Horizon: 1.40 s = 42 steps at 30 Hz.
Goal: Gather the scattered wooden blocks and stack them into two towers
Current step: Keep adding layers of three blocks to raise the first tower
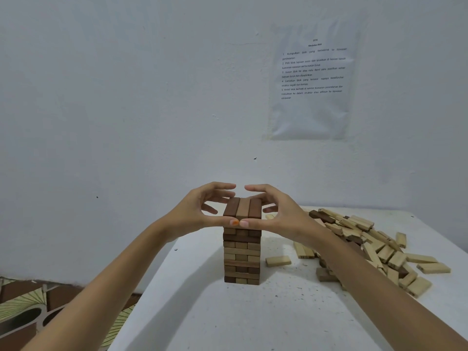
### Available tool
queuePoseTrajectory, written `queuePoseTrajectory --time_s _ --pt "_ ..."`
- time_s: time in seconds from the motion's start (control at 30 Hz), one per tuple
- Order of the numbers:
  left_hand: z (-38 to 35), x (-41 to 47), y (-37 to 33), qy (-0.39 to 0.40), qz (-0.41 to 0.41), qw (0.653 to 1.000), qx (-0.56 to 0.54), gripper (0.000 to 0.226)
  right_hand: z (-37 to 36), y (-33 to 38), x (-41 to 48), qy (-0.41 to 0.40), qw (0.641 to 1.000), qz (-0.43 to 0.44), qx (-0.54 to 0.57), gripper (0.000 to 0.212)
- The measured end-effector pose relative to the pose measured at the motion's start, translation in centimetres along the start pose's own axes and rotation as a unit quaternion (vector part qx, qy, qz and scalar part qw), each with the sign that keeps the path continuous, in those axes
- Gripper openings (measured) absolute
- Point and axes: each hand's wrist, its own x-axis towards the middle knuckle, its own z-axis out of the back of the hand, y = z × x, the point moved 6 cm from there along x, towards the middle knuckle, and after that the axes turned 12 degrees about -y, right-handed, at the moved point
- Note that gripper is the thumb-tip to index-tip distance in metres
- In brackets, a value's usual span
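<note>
Care is what this step needs most: the person looks to be squaring up the top row point(243, 207) of three brown blocks on the tower point(241, 259). To do it well, both hands should squeeze softly and evenly. A hard push from one side could slide the row off or tip the tall, thin stack. The ends of the three blocks should line up flat with the rows under them, and then the hands should lift straight off without bumping anything. The left hand point(200, 211) is curved like a claw, about half open. Its thumb point(222, 221) presses on the near end of the row, and its fingers point(220, 198) reach over to the far end, so it pinches the row from front to back. The right hand point(281, 211) does the same from the other side, and its thumb point(253, 222) touches the left thumb tip to tip. The first finger of each hand hangs above the row and seems not to touch it. The tower stands straight up in the middle of the white table point(228, 320). A big pile of loose blocks point(374, 244) lies on the table to the right, partly behind the right arm, and only one tower shows so far.
</note>
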Motion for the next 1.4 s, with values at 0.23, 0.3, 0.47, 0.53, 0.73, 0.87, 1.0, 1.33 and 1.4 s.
queuePoseTrajectory --time_s 0.23,0.3,0.47,0.53,0.73,0.87,1.0,1.33,1.4 --pt "-0.1 -0.1 0.1 0.002 -0.003 1.000 -0.002 0.067 -0.1 0.0 -0.2 -0.007 1.000 -0.010 0.006 0.072" --pt "-0.1 -0.2 0.1 0.003 -0.004 1.000 -0.001 0.067 -0.1 -0.1 -0.2 -0.008 1.000 -0.012 0.010 0.071" --pt "-0.1 -0.3 0.0 0.006 -0.006 1.000 0.000 0.070 -0.2 0.0 -0.4 0.000 1.000 -0.014 0.005 0.081" --pt "0.0 -0.4 -0.1 0.007 -0.007 1.000 0.009 0.074 0.0 0.2 -0.5 0.004 1.000 -0.014 0.006 0.094" --pt "1.0 -0.9 -1.9 -0.061 -0.040 0.997 0.009 0.068 1.2 1.4 -1.2 -0.019 1.000 -0.004 0.019 0.093" --pt "1.1 -1.1 -5.2 -0.111 -0.086 0.990 0.004 0.057 2.3 2.7 -1.7 -0.039 0.999 0.013 0.017 0.081" --pt "-0.2 -1.4 -9.0 -0.121 -0.129 0.984 -0.031 0.049 4.6 4.2 -2.6 -0.071 0.997 0.024 0.036 0.065" --pt "-8.3 -1.5 -13.8 -0.055 -0.159 0.978 -0.123 0.030 11.7 1.8 -5.8 -0.162 0.986 0.001 0.050 0.029" --pt "-10.3 -1.3 -13.5 -0.042 -0.145 0.979 -0.135 0.027 12.7 0.3 -6.7 -0.172 0.984 -0.014 0.043 0.025"
